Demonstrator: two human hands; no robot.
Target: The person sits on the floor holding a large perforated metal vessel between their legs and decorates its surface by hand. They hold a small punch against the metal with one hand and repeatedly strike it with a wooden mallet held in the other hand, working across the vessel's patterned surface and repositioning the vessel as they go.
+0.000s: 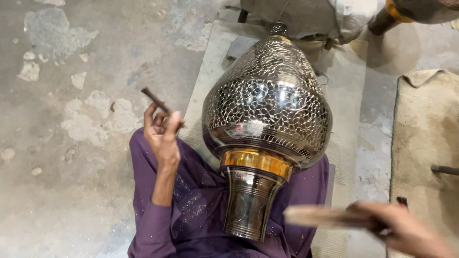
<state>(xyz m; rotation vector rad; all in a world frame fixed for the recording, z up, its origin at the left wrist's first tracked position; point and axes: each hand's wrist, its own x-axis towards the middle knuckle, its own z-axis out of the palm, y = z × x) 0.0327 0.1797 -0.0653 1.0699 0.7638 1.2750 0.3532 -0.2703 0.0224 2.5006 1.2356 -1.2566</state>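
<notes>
A large pierced silver metal vessel point(267, 110) with a gold band and a narrow engraved neck lies across my lap on purple cloth point(196, 200). My left hand point(162, 134) is raised beside its left flank, pinching a thin dark metal punch point(154, 99) that points up and left. My right hand point(406, 229) is at the lower right, blurred, gripping a pale wooden mallet or stick point(320, 216) that points left toward the vessel's neck. Neither hand touches the vessel.
I sit on a light mat point(344, 95) on a worn concrete floor point(71, 95). A tan cushion or mat point(425, 143) lies at right with a dark tool point(444, 169) on it. Cloth bundles and another gold-banded piece point(397, 12) sit at the top.
</notes>
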